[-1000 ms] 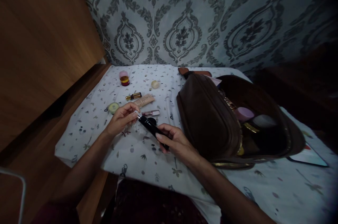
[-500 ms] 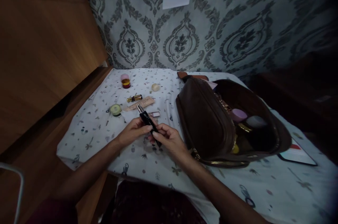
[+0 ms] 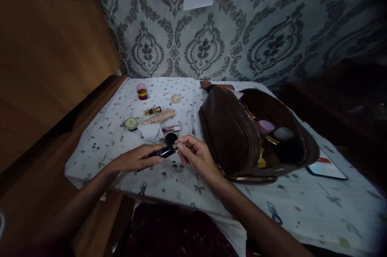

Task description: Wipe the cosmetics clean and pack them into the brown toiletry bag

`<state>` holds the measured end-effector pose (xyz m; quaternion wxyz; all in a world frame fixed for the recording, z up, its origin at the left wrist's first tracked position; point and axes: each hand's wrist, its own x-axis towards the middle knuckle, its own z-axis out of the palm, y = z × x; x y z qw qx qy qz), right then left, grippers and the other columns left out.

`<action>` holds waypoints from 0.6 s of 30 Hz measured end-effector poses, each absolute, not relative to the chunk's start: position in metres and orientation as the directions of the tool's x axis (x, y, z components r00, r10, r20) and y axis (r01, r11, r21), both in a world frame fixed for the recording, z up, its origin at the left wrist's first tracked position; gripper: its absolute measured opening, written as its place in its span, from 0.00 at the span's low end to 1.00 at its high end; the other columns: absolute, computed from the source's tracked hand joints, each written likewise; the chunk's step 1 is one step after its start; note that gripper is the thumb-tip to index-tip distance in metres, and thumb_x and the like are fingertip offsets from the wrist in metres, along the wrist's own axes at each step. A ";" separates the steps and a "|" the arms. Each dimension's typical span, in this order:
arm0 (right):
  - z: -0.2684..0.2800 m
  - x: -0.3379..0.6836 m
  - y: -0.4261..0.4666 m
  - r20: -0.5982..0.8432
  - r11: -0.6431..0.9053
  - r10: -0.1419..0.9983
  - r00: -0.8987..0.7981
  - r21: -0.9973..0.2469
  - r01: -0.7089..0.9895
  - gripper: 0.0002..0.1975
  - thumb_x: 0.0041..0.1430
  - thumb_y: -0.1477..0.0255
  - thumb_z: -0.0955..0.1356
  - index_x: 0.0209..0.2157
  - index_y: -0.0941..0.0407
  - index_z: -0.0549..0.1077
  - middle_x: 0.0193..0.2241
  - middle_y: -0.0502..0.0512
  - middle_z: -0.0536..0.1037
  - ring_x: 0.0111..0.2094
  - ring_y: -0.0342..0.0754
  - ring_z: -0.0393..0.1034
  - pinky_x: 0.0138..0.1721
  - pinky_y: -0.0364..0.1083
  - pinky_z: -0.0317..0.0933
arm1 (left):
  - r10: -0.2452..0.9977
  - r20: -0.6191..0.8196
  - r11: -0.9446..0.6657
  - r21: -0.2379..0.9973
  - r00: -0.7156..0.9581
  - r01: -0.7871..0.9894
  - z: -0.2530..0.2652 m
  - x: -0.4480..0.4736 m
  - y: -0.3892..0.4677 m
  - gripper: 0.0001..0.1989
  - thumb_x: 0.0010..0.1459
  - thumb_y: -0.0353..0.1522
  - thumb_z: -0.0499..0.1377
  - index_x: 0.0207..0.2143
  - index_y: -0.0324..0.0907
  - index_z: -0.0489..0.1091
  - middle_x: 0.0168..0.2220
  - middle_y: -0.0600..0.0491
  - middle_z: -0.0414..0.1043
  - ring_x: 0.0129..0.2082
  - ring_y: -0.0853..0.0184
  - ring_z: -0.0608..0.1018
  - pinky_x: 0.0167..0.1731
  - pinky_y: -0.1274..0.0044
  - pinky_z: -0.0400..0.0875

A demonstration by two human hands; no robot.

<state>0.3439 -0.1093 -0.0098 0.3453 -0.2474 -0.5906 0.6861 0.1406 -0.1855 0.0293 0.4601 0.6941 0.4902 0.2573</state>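
My left hand [image 3: 140, 157] is closed around a slim black cosmetic tube [image 3: 165, 151] with a shiny silver end; its exact kind is unclear. The fingertips of my right hand [image 3: 195, 154] pinch that silver end. Just beyond the tube lie a round black compact [image 3: 171, 138], a lip gloss tube [image 3: 171, 128] and a crumpled white wipe or cloth [image 3: 150, 132]. Farther back are a beige squeeze tube [image 3: 160, 116], a gold-and-black lipstick [image 3: 152, 110] and a pale green round jar [image 3: 131, 124].
An open brown cosmetic bag [image 3: 229, 136] stands at right, holding a pink sponge [image 3: 266, 126] and other items. A tablet or phone [image 3: 327, 166] lies beyond it. At the back left sit a red-and-gold jar [image 3: 142, 94] and a cream round piece [image 3: 175, 98]. A wooden cabinet [image 3: 57, 43] borders the left.
The black tube has turned from steeply slanted to nearly level, its silver end now toward the right. My right hand has shifted from its lower part to that silver end. The black compact has come into view.
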 end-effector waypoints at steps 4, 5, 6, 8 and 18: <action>-0.013 0.342 -0.108 0.031 -0.129 0.768 -0.640 -0.971 -0.201 0.18 0.53 0.56 0.73 0.29 0.56 0.71 0.20 0.45 0.70 0.17 0.38 0.61 0.19 0.39 0.55 | 0.914 -0.048 -0.200 0.810 0.402 0.551 0.030 0.127 -0.179 0.14 0.66 0.40 0.53 0.39 0.41 0.73 0.31 0.53 0.73 0.31 0.65 0.73 0.31 0.80 0.65; -0.015 0.342 -0.106 0.031 -0.137 0.789 -0.613 -0.965 -0.224 0.17 0.53 0.57 0.73 0.28 0.56 0.70 0.19 0.45 0.70 0.17 0.37 0.61 0.19 0.39 0.54 | 0.933 -0.012 -0.209 0.795 0.360 0.569 0.028 0.122 -0.174 0.15 0.67 0.40 0.51 0.41 0.41 0.74 0.33 0.52 0.74 0.32 0.65 0.75 0.32 0.79 0.67; -0.016 0.342 -0.104 0.033 -0.141 0.818 -0.574 -0.956 -0.256 0.17 0.53 0.57 0.73 0.27 0.56 0.69 0.19 0.45 0.71 0.17 0.37 0.61 0.18 0.38 0.53 | 0.958 0.037 -0.208 0.771 0.283 0.602 0.026 0.117 -0.170 0.17 0.68 0.39 0.49 0.44 0.42 0.74 0.34 0.51 0.76 0.34 0.64 0.76 0.34 0.78 0.68; -0.020 0.343 -0.100 0.028 -0.144 0.878 -0.479 -0.937 -0.318 0.16 0.52 0.59 0.73 0.26 0.56 0.68 0.19 0.46 0.72 0.17 0.38 0.61 0.18 0.38 0.51 | 0.986 0.137 -0.165 0.663 0.098 0.730 0.019 0.109 -0.161 0.18 0.68 0.38 0.47 0.49 0.43 0.73 0.38 0.50 0.77 0.38 0.62 0.77 0.39 0.76 0.70; -0.029 0.344 -0.102 0.132 0.027 0.948 -0.290 -0.940 -0.340 0.14 0.56 0.59 0.71 0.31 0.54 0.69 0.24 0.49 0.76 0.23 0.43 0.69 0.24 0.42 0.60 | 0.989 0.101 0.110 -0.059 -0.103 0.992 0.006 0.116 -0.169 0.11 0.66 0.33 0.51 0.44 0.41 0.71 0.39 0.46 0.79 0.37 0.56 0.81 0.31 0.71 0.69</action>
